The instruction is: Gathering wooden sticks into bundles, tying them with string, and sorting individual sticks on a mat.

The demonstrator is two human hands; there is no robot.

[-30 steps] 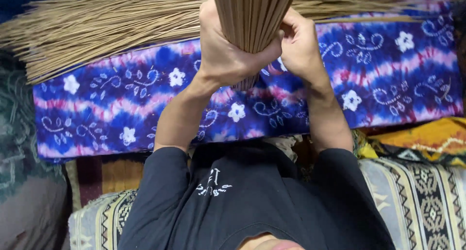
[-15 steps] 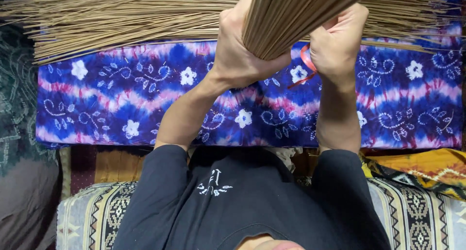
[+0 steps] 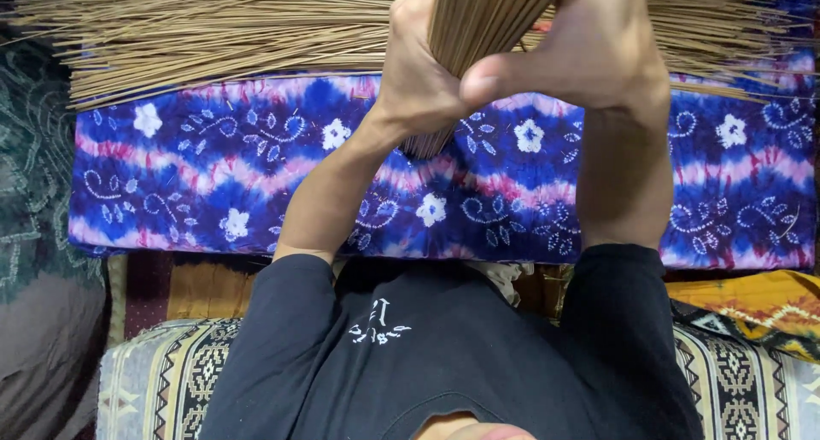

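**Both hands clenched round a bundle of thin sticks above a blue patterned cloth**

Nearest the camera, at the bottom edge, is the person's dark short-sleeved shirt [image 3: 444,363] with a small white mark on the chest. To either side of it lies a woven cover with black and cream geometric bands [image 3: 158,380], and at the lower right an orange and yellow patterned cloth [image 3: 752,303].

Both bare forearms rise from the sleeves toward the top of the view. The left hand [image 3: 418,73] is wrapped tight about a bundle of thin tan sticks [image 3: 487,13], fingers closed on its left side. The right hand [image 3: 589,47] grips the same bundle from the other side, its thumb pressed across the front. The bundle is held upright in the air at the top middle; its lower ends poke out below the left hand.

Beneath the hands stretches a blue and purple tie-dye cloth with white flowers [image 3: 213,175]. Beyond it, along the far edge, a broad loose heap of the same sticks [image 3: 222,30] lies spread sideways.
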